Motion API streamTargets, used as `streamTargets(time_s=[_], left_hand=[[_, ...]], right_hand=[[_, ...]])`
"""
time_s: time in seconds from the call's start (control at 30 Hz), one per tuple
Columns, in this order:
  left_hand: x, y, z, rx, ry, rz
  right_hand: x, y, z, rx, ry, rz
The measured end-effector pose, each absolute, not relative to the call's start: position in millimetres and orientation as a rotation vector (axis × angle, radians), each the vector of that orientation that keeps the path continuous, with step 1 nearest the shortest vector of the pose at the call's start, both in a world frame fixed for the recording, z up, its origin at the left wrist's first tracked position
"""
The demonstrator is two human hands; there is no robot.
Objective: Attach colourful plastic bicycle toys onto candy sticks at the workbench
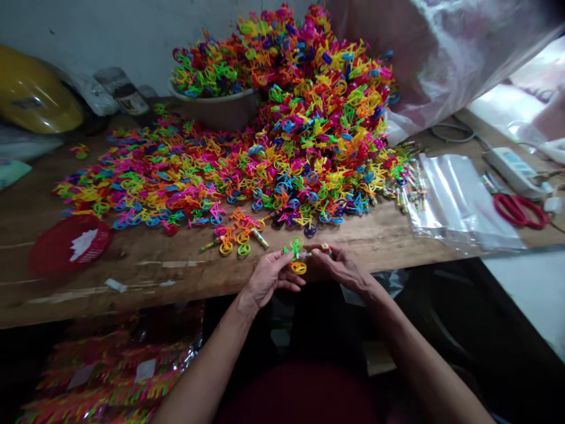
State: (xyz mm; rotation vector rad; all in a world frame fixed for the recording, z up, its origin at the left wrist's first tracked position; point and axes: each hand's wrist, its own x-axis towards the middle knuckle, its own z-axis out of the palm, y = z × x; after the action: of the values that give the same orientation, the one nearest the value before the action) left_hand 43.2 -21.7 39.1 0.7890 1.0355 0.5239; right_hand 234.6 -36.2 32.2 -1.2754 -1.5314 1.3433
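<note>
Hands at the near desk (185,277) edge: our left hand (269,277) and right hand (342,268) both pinch a small green-and-yellow toy bicycle (298,256) between fingertips, held just above the wood. Beyond it we see a heap of coloured bicycles (309,123), clear bags (459,200) and red scissors (521,211).

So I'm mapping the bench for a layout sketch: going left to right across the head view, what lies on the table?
Yellow helmet → red basket → pile of toy bicycles → clear plastic bags → red scissors. In front, left hand and right hand hold a small toy bicycle.
</note>
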Motion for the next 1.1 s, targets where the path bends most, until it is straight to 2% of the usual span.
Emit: streamTargets(time_s=[0.13, 0.2, 0.3, 0.43, 0.57, 0.67, 0.8, 0.93, 1.1], left_hand=[[14, -8, 35, 1.145, 1.424, 0.595], [-4, 1, 39, 1.575, 1.817, 0.601], [-25, 11, 47, 2.026, 2.255, 0.51], [-40, 20, 44, 2.058, 2.402, 0.596], [-37, 26, 41, 2.092, 2.283, 1.086], [-13, 23, 50, 2.076, 2.162, 1.234], [29, 12, 56, 1.986, 1.706, 1.016], [55, 16, 46, 1.598, 1.325, 0.795], [57, 30, 46, 1.322, 1.191, 0.646]], right_hand=[[243, -29, 22, -1.472, -1.437, 1.027], [248, -27, 16, -1.542, -1.418, 0.886], [250, -27, 9, -1.541, -1.421, 0.875], [247, -26, 12, -1.586, -1.467, 0.843], [231, -11, 21, -1.764, -1.567, 0.573], [216, 5, 21, -1.947, -1.646, 0.381], [210, 6, 16, -1.962, -1.7, 0.289], [219, -8, 18, -1.58, -1.693, 0.542], [229, -5, 28, -1.333, -1.841, 0.572]])
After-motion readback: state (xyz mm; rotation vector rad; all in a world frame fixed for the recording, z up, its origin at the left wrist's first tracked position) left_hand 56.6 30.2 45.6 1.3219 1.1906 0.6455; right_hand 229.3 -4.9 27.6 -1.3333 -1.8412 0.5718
